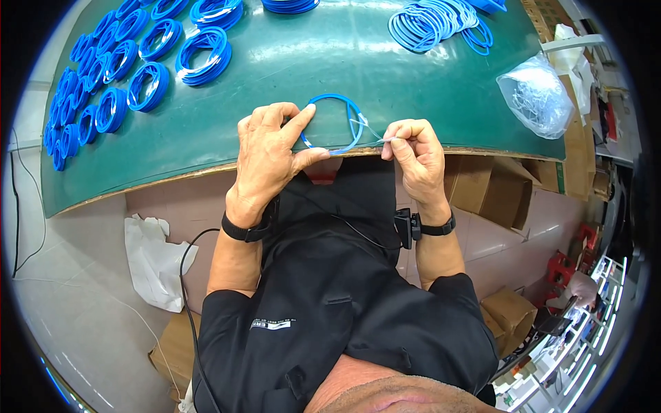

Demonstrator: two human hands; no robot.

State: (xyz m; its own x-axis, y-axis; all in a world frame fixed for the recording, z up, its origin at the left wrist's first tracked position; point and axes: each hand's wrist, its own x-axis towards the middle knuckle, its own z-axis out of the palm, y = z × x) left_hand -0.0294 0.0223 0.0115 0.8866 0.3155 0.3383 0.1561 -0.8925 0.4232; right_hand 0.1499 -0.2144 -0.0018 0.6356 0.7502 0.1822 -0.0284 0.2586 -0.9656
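A thin coil of blue cable (357,113) lies at the front edge of the green table (275,79). My left hand (267,146) grips the coil's left side, with fingertips on its top and thumb on its lower part. Clear, thin strands of a plastic tie (372,142) run from the coil's right side. Between the thumb and forefinger of my right hand (417,157), the ends of those strands are pinched. Whether the tie is knotted or only looped around the cable cannot be made out.
Rows of bundled blue cable coils (148,87) cover the table's far left. Lighter blue loops (430,26) lie fanned out at the far right. A clear plastic bag of thin strands (537,96) sits at the right edge. Below are cardboard boxes (492,193) on the floor.
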